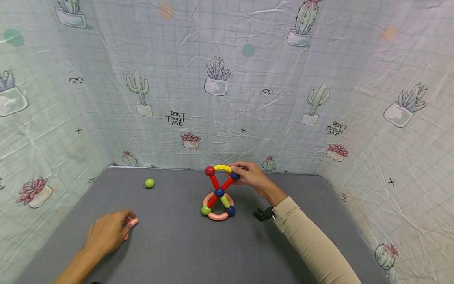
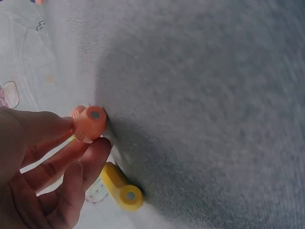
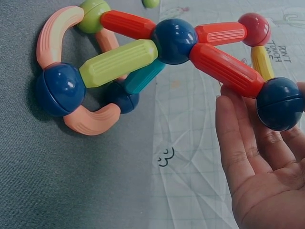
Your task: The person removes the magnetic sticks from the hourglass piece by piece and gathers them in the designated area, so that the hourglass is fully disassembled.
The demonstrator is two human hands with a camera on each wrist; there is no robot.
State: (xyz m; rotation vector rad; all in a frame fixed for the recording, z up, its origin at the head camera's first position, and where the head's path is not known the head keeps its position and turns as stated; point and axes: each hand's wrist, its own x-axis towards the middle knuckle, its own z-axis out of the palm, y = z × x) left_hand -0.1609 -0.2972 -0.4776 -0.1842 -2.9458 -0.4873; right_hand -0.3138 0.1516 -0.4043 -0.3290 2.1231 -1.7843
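A magnetic ball-and-rod structure stands on the dark grey table. Its base ring has salmon curved rods (image 3: 93, 120), a green ball (image 1: 206, 210) and dark blue balls. Red, lime and teal rods rise to a central blue ball (image 3: 174, 41). Above it, two red rods reach a red ball (image 1: 210, 170) and an upper blue ball (image 3: 280, 103), joined by a yellow curved rod (image 1: 222, 168). My right hand (image 1: 250, 175) holds the upper blue ball, thumb in front and fingers behind. At the left, my left hand (image 1: 108, 232) pinches a salmon curved rod (image 2: 89, 123) between thumb and fingertips.
A loose green ball (image 1: 149, 183) lies towards the table's back left. Near the left hand, a separate yellow curved rod (image 2: 121, 188) rests on the table (image 1: 170, 244). Cactus-printed cloth (image 1: 234, 118) hangs behind and at both sides.
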